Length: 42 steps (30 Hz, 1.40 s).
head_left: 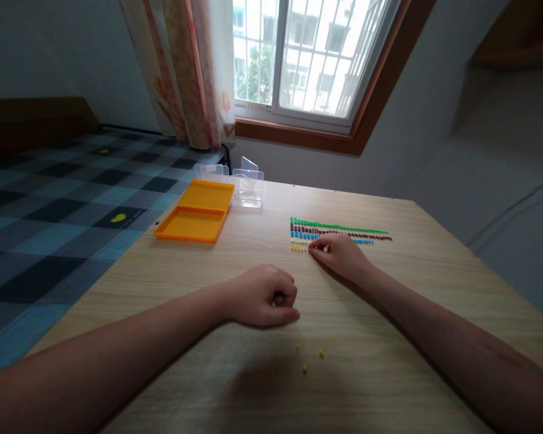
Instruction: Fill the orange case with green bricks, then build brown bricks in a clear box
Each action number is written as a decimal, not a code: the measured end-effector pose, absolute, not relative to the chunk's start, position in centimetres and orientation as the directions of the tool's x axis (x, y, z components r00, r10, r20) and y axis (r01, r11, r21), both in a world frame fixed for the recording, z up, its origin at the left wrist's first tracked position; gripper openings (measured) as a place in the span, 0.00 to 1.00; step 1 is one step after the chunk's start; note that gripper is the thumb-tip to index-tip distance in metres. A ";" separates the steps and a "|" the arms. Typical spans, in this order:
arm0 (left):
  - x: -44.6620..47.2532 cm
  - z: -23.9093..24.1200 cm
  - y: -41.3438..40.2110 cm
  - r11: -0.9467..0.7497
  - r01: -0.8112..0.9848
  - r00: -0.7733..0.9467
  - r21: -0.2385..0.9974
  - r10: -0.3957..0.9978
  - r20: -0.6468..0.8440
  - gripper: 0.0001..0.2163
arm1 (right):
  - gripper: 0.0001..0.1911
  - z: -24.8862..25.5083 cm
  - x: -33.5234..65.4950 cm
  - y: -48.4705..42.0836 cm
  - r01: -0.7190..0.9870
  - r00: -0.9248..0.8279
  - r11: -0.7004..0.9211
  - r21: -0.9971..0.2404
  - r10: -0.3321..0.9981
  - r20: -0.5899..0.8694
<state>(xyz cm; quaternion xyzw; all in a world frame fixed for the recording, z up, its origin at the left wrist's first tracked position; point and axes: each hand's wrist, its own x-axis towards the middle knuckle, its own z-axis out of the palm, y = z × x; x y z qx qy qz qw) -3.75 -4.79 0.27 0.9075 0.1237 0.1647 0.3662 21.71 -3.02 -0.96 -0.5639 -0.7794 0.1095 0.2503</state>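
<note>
My right hand (341, 256) reaches to the front of several rows of small pieces, its thumb and forefinger pinched at the end of the short yellow row (298, 248). What sits between those fingertips is too small to make out. Behind that row lie a blue row (305, 236), a dark brown row (308, 230) and a green row (317, 223), running to the right. My left hand (266, 295) is curled over the table, and whatever its fingers may hold is hidden. Three loose yellow pieces (321, 352) lie nearer to me, below the left hand.
An orange hinged case (194, 223) lies opened out at the table's left edge. Clear plastic boxes (248, 193) stand behind it. A bed with a checked cover (72, 229) adjoins the left side. A window and curtain (181, 72) are beyond the wooden table (185, 374).
</note>
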 end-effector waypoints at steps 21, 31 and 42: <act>-4.2 0.4 -3.5 -0.334 0.133 0.820 0.933 0.566 0.086 0.22 | 0.07 1.8 19.9 -9.2 0.290 -0.852 0.610 -0.737 0.516 0.092; -4.4 0.0 -2.9 -0.215 0.103 0.794 0.971 0.606 0.050 0.24 | 0.06 1.2 18.5 -10.7 0.281 -0.890 0.706 -0.650 0.445 0.099; -4.4 0.4 -3.0 -0.262 0.113 0.798 0.958 0.598 0.069 0.23 | 0.08 1.8 18.6 -10.4 0.377 -0.865 0.759 -0.531 0.493 0.091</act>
